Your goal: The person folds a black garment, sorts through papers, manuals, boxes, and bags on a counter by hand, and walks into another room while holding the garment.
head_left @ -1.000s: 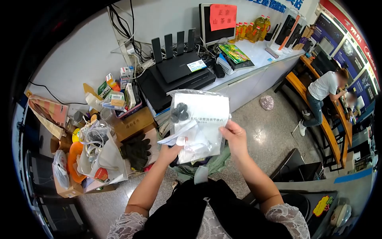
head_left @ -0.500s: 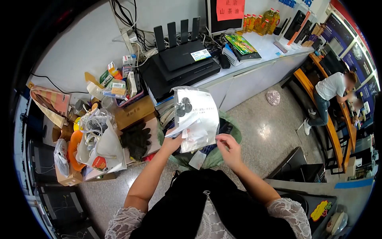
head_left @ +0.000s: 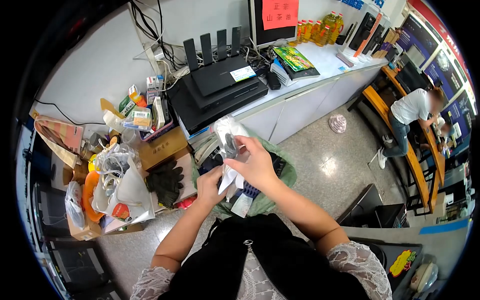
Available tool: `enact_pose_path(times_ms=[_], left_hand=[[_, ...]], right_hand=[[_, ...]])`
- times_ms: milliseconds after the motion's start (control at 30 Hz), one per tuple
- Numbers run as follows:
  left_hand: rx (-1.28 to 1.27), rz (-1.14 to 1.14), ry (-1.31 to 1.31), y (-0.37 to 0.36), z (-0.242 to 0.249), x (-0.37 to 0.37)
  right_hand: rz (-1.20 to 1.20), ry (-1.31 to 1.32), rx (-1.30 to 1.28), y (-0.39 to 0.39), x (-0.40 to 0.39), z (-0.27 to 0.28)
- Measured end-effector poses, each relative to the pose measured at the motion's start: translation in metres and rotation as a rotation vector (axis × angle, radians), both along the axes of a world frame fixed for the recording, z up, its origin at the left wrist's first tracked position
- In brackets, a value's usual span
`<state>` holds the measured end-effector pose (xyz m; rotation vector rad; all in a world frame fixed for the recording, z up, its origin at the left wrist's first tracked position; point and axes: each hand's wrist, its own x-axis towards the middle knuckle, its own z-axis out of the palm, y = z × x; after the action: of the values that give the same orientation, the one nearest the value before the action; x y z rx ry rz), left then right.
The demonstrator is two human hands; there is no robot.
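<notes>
both hands grip a clear plastic bag (head_left: 226, 137) of small parts. left hand (head_left: 210, 187) pinches its lower edge; right hand (head_left: 257, 165) closes fingers over the middle. step in hand: folding the bag; next, hold it firmly.

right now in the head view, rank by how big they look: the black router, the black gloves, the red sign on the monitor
1. black router, clearly largest
2. black gloves and red sign: look alike, and the gloves sit nearer the camera, so unranked

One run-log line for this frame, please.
left hand: grips clear plastic bag from below | right hand: pinches bag | behind: black router on counter
</notes>
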<state>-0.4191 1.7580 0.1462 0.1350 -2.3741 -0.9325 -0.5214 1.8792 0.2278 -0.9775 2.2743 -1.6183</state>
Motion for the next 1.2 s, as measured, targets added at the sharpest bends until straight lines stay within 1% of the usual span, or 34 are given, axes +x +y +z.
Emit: enact_pose_path(times_ms=[33, 133, 233, 333, 433, 533, 600, 633, 667, 733, 767, 800, 867, 933, 1000, 1100, 1200], left_hand=[[-0.021, 0.014, 0.005, 0.000, 0.003, 0.001], [-0.080, 0.049, -0.004, 0.001, 0.011, 0.005], [-0.118, 0.063, -0.038, 0.003, 0.023, 0.007], [-0.111, 0.066, -0.060, 0.006, 0.031, 0.008], [-0.093, 0.080, -0.078, 0.012, 0.036, 0.007], [-0.082, 0.077, -0.084, 0.013, 0.039, 0.005], [-0.057, 0.067, -0.066, 0.013, 0.038, 0.003], [-0.031, 0.056, -0.039, 0.007, 0.029, 0.002], [0.030, 0.094, -0.109, 0.000, 0.021, 0.002], [0.296, 0.168, -0.218, -0.019, 0.008, 0.004], [0.334, 0.220, -0.179, -0.028, 0.000, 0.007], [0.372, 0.273, -0.137, -0.037, -0.004, 0.010], [0.478, 0.225, -0.086, -0.062, -0.013, 0.021], [0.656, 0.242, -0.029, -0.075, -0.015, 0.029], [0.709, 0.227, -0.073, -0.084, -0.006, 0.039], [0.714, 0.336, -0.089, -0.088, 0.004, 0.049], [0.749, 0.423, -0.082, -0.089, 0.014, 0.050]], right_hand=[[0.004, 0.021, -0.068, 0.000, -0.003, -0.009], [0.002, -0.045, -0.091, 0.001, -0.001, -0.016], [0.033, -0.110, -0.185, 0.003, 0.001, -0.021], [0.062, -0.371, -0.304, 0.005, -0.004, -0.040], [0.133, -0.454, -0.477, 0.007, -0.006, -0.039], [0.136, -0.492, -0.485, 0.011, -0.005, -0.036], [0.114, -0.315, -0.334, 0.014, -0.009, -0.041], [0.102, -0.232, -0.257, 0.016, -0.010, -0.044], [0.044, -0.165, -0.192, 0.020, -0.012, -0.043], [-0.067, -0.029, -0.061, 0.031, -0.020, -0.040], [-0.091, 0.104, 0.034, 0.039, -0.027, -0.048], [-0.056, 0.096, 0.125, 0.052, -0.030, -0.055], [0.102, -0.002, 0.386, 0.071, -0.026, -0.098], [0.274, 0.072, 0.577, 0.076, -0.002, -0.147], [0.275, -0.107, 0.731, 0.072, 0.030, -0.178], [0.203, -0.233, 0.842, 0.062, 0.044, -0.213], [0.181, -0.301, 0.661, 0.076, 0.031, -0.229]])
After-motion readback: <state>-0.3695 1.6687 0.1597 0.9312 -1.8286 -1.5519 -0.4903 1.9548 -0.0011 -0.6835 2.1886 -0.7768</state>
